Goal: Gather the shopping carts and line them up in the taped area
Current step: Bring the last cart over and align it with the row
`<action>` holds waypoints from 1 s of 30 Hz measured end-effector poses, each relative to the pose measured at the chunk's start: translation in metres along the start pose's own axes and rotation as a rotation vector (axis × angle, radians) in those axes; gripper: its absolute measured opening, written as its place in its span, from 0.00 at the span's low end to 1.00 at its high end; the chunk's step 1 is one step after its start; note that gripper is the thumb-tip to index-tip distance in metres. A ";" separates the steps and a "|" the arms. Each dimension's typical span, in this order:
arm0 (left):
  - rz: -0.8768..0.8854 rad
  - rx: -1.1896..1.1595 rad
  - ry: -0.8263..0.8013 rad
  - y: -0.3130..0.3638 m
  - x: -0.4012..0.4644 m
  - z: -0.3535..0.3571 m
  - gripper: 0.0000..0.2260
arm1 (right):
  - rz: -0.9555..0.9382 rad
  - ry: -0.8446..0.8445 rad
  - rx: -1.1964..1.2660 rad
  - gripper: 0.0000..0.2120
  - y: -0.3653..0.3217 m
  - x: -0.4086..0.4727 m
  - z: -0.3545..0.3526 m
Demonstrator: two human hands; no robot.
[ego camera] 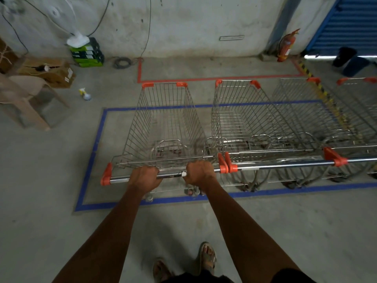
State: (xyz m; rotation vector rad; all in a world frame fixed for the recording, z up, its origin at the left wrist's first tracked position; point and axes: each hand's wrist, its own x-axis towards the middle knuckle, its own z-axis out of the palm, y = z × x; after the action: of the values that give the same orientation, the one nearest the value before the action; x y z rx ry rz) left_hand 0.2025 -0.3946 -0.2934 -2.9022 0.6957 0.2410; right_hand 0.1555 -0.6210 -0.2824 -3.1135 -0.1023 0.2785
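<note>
Silver wire carts [165,119] with orange corner caps [148,85]; blue floor tape [89,160]; red tape [204,79]; yellow-black striped tape [306,71]; red extinguisher [285,48]; blue shutter [346,23].

The grey concrete floor [51,180] bears a blue tape rectangle [89,160] across mid-frame — inside it stand wire shopping carts [244,123] side by side, the leftmost cart [165,119] touching its neighbour. Above runs a red tape outline [204,79]. At upper left sit a cardboard box [51,71], a plastic chair [26,94], a spray bottle [85,94] and a coiled cable [122,62]. A fire extinguisher [286,46] stands upper right.
</note>
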 end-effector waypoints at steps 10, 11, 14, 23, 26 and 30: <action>-0.012 -0.028 -0.004 0.001 0.004 0.002 0.15 | -0.032 0.013 0.025 0.18 0.007 0.002 0.002; -0.011 -0.028 -0.002 0.001 0.003 0.001 0.15 | -0.042 0.009 0.032 0.18 0.008 0.002 0.002; -0.007 -0.030 0.009 -0.001 0.004 0.002 0.16 | -0.069 0.009 0.045 0.18 0.010 0.002 0.003; 0.049 -0.035 0.032 -0.008 0.009 -0.002 0.16 | -0.111 0.075 0.123 0.15 0.011 0.000 0.003; 0.061 -0.042 0.039 -0.010 0.010 -0.002 0.17 | -0.122 0.094 0.131 0.16 0.011 -0.001 0.005; 0.064 -0.038 0.032 -0.014 0.013 -0.002 0.18 | -0.140 0.125 0.116 0.19 0.015 -0.006 0.007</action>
State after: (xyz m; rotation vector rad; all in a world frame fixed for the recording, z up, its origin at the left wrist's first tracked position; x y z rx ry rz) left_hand 0.2207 -0.3885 -0.2926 -2.9289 0.7988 0.2184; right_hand 0.1489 -0.6363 -0.2886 -2.9810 -0.2903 0.0834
